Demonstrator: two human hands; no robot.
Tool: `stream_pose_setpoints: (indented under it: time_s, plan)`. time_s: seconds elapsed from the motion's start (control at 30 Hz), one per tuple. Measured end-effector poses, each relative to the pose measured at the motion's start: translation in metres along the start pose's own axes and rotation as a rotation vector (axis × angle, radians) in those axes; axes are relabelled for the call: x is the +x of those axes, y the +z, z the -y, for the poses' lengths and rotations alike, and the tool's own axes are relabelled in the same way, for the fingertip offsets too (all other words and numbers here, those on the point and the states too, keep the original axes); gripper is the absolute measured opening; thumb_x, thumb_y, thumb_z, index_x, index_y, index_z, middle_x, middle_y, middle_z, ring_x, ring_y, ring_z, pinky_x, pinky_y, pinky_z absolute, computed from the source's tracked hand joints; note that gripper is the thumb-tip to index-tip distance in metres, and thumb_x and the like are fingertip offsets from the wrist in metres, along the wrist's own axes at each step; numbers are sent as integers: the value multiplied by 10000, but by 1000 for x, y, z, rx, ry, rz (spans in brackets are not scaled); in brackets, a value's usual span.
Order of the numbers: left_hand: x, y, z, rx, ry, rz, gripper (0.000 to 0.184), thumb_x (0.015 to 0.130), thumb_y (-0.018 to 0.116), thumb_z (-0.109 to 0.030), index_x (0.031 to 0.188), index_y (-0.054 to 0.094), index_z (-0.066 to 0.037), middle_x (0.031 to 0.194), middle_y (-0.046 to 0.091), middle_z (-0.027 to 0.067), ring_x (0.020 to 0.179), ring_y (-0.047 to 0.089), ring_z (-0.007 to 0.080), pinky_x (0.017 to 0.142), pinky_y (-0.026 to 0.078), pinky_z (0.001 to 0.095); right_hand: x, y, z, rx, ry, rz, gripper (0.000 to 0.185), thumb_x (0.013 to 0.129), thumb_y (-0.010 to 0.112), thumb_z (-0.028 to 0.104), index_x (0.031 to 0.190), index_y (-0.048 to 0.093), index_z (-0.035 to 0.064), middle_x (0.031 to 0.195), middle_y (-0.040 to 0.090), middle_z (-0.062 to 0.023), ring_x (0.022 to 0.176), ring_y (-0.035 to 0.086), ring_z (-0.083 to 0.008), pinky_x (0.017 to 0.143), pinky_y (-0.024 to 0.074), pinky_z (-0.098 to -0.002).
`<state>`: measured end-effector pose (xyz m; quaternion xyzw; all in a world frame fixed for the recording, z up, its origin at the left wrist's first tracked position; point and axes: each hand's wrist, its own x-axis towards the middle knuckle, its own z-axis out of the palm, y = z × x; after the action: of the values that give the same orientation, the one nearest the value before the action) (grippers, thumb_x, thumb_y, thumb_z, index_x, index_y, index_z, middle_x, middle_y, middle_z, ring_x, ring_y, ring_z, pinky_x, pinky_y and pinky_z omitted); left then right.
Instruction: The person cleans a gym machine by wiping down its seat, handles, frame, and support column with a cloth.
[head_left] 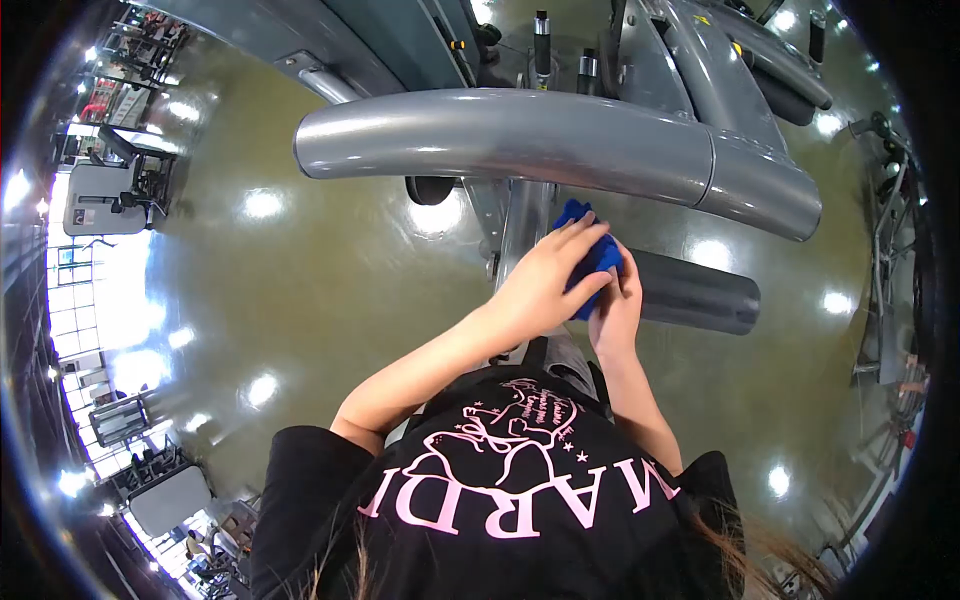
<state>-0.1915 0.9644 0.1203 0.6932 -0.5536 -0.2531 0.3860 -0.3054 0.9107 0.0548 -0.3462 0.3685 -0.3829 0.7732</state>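
A blue cloth (598, 257) is bunched between my two hands, just below the thick grey curved tube (500, 130) of a gym machine. My left hand (545, 275) lies over the cloth from the left, its fingers closed on it. From the right, my right hand (618, 305) holds the cloth's lower right side, with part of its fingers hidden behind it. Both hands are close to the grey upright post (525, 220) and to the left end of a dark roller pad (700, 292).
Black-grip handles (542, 50) stand behind the curved tube. More machine frame (720, 80) rises at the upper right. A bench machine (110, 190) is at the far left, and racks (890, 250) line the right edge. Shiny floor (300, 290) surrounds the machine.
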Motion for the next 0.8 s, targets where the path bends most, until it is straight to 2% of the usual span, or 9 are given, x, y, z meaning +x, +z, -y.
stream_pose_setpoints:
  time_s: [0.1, 0.23, 0.33, 0.37, 0.47, 0.53, 0.63, 0.73, 0.8]
  plan:
    - [8, -6, 22, 23, 20, 100, 779, 717, 718, -276, 1333, 324, -9, 1375, 339, 208, 1262, 339, 361, 1029, 299, 409, 15, -14, -2, 102, 217, -117, 289, 905, 457, 84, 1161, 502, -42, 1041, 598, -82, 905, 578, -138, 807, 456, -264]
    - [1, 0, 33, 23, 15, 283, 1016, 661, 760, -291, 1401, 125, -8, 1420, 212, 242, 1305, 255, 367, 1047, 273, 400, 40, -26, 14, -696, -155, 30, 261, 857, 545, 152, 1025, 578, -45, 910, 647, -149, 815, 626, -212, 758, 472, -303]
    - [-3, 22, 36, -200, -17, 161, 979, 673, 746, -244, 1399, 133, -7, 1395, 251, 250, 1292, 279, 369, 1040, 283, 406, 40, -8, 38, -993, -325, 33, 302, 824, 589, 200, 1032, 576, -19, 867, 647, -157, 752, 624, -212, 715, 473, -299]
    - [-3, 31, 40, -177, -45, 32, 830, 704, 716, -190, 1364, 250, -2, 1267, 440, 222, 1178, 450, 297, 980, 361, 370, 40, -4, 44, -1011, -280, 52, 327, 814, 609, 238, 1037, 571, 1, 825, 638, -171, 705, 620, -201, 685, 476, -302]
    - [2, 15, 41, -422, -408, 143, 579, 774, 672, -168, 1261, 412, 8, 1071, 588, 134, 994, 553, 181, 891, 425, 315, 39, 2, 69, -1008, 16, 215, 349, 815, 613, 246, 1051, 556, -5, 826, 634, -173, 723, 622, -189, 692, 477, -316]
    - [6, 6, 52, -669, -481, 166, 359, 883, 573, -274, 1140, 533, -25, 994, 608, 52, 926, 556, 113, 814, 459, 282, 45, -10, 61, -582, 142, 326, 331, 858, 575, 243, 1040, 556, -33, 866, 641, -131, 738, 620, -180, 692, 485, -302]
    - [11, -12, 55, -951, -707, 185, 444, 901, 519, -372, 1183, 497, -30, 1085, 576, 97, 951, 579, 159, 842, 472, 298, 45, -17, 61, -83, 464, 232, 301, 910, 500, 225, 1027, 568, -43, 962, 637, -123, 797, 632, -202, 727, 517, -295]
    - [22, -9, 77, -1156, -680, 89, 500, 908, 497, -388, 1215, 458, 5, 1112, 570, 116, 966, 580, 163, 840, 478, 304, 65, -70, 17, 681, 700, 421, 321, 918, 474, 233, 1056, 555, -45, 1030, 618, -160, 888, 632, -244, 778, 533, -349]
    - [33, -3, 84, -1427, -681, 32, 471, 937, 439, -354, 1236, 437, 9, 1142, 560, 141, 995, 582, 199, 880, 477, 334, 62, -73, 13, 858, 733, 513, 340, 933, 416, 222, 1109, 516, -51, 1077, 598, -187, 960, 613, -283, 814, 529, -397]
